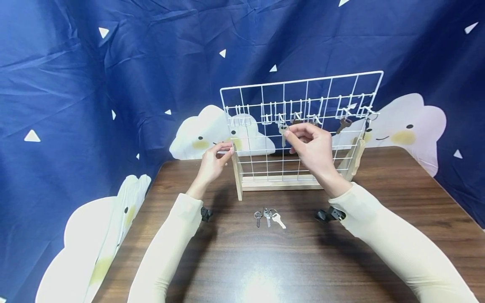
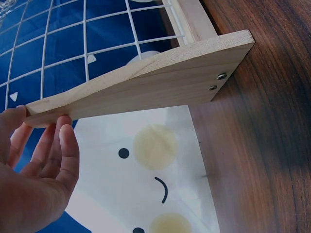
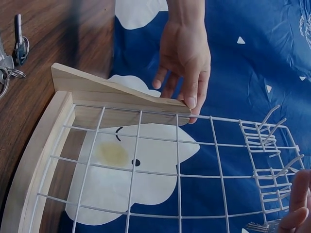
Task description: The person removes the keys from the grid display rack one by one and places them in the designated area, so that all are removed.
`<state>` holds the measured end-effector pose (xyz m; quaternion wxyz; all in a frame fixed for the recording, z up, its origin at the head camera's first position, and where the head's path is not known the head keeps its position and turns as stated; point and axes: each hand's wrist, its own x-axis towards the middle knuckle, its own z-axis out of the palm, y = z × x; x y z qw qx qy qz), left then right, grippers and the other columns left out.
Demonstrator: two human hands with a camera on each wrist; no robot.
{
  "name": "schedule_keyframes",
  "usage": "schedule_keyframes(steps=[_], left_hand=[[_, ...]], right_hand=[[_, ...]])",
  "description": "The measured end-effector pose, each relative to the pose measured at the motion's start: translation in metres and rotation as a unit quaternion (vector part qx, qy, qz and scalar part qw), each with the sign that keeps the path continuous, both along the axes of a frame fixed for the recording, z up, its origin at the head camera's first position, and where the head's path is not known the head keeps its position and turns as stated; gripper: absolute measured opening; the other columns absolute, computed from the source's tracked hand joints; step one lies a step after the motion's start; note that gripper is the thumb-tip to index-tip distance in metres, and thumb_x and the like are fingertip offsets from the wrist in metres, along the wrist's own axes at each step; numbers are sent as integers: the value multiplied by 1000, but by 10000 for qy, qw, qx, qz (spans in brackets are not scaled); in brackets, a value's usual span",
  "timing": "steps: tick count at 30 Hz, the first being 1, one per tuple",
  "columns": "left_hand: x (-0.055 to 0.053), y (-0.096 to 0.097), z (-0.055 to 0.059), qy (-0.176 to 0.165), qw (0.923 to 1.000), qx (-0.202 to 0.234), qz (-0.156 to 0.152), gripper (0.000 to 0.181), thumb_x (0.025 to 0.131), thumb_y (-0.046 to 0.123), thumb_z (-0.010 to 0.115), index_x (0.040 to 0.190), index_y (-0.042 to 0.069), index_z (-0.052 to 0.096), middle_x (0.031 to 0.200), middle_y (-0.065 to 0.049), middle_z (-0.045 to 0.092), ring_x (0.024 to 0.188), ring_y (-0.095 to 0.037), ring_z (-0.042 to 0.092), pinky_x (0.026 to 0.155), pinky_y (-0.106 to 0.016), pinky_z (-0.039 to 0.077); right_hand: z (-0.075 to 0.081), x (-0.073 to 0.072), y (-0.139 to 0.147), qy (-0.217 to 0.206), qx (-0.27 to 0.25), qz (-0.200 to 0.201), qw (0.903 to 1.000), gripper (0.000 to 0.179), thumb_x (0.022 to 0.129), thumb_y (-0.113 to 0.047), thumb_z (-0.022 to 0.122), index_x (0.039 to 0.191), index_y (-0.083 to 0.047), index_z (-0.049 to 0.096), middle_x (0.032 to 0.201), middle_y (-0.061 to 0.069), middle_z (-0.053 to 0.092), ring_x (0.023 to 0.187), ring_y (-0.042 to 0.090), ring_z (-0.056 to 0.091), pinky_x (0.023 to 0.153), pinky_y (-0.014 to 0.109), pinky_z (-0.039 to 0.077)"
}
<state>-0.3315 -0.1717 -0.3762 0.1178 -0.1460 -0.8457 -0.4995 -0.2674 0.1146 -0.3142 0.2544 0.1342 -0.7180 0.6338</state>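
Bit tough to see everything here: the right hand's (image 1: 312, 147) fingertips cover part of the silver key (image 1: 283, 131), and in the right wrist view the bottom edge crops that hand and the key. I can't tell whether the key's ring is on a hook. Behind the knuckles, a brownish key (image 1: 297, 120) is mostly blocked too.

What shows of the silver key is shiny metal, with a narrow blade pointing down in the head view. It's right at the hook row of the white wire grid (image 1: 283, 171), near the middle, with the right grip pinching it between thumb and fingers. The left hand (image 1: 213, 162) has its grip closed around the end of the wooden side panel (image 2: 146, 85).

Three loose keys (image 1: 267, 218) with rings lie on the worktop (image 1: 242, 252) in front; the right wrist view cuts them off at the left.
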Motion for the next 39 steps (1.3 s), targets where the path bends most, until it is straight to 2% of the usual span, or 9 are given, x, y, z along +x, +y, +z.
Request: schedule_keyframes(steps=[11, 19, 26, 31, 35, 39], left_hand=[[-1, 0, -1, -35, 10000, 28, 16, 29, 97, 27, 67, 123, 14, 68, 120, -13, 70, 97, -33, 74, 76, -42, 63], [-1, -1, -2, 9, 10000, -1, 11, 29, 97, 27, 66, 123, 14, 68, 120, -13, 69, 98, -35, 73, 78, -44, 63], [-1, -1, -1, 12, 10000, -3, -2, 30, 97, 27, 66, 124, 13, 68, 121, -14, 69, 99, -37, 73, 75, -40, 63], [-2, 0, -1, -26, 10000, 34, -5, 30, 97, 26, 67, 124, 12, 67, 122, -15, 69, 100, -40, 72, 72, -35, 63], [-2, -1, -1, -30, 10000, 81, -1, 30, 97, 25, 67, 124, 13, 68, 122, -15, 69, 100, -41, 72, 72, -34, 63], [-2, -1, -1, -3, 10000, 71, -9, 30, 97, 25, 67, 124, 13, 68, 121, -15, 70, 100, -41, 72, 71, -34, 63]], right_hand=[[1, 3, 4, -36, -88, 47, 9999, 22, 87, -16, 78, 101, -1, 72, 74, -9, 73, 48, 15, 63, 48, 21, 52], [4, 7, 4, -190, -112, 47, 9997, 23, 86, -24, 80, 99, -6, 73, 73, -12, 72, 48, 12, 62, 46, 20, 49], [-2, 9, 6, -405, 9, 21, 9992, 24, 86, -27, 80, 98, -7, 73, 71, -11, 71, 49, 14, 63, 46, 20, 48], [-8, 9, 8, -499, -52, 132, 9987, 20, 86, -22, 79, 97, -6, 73, 71, -8, 72, 49, 15, 62, 45, 20, 47], [-13, 10, 10, -623, -35, 130, 9980, 18, 87, -20, 79, 97, -6, 73, 69, -13, 71, 48, 13, 63, 44, 20, 46], [-18, 11, 11, -778, -61, 194, 9968, 20, 87, -19, 78, 99, -4, 71, 70, -14, 71, 48, 11, 63, 47, 20, 52]])
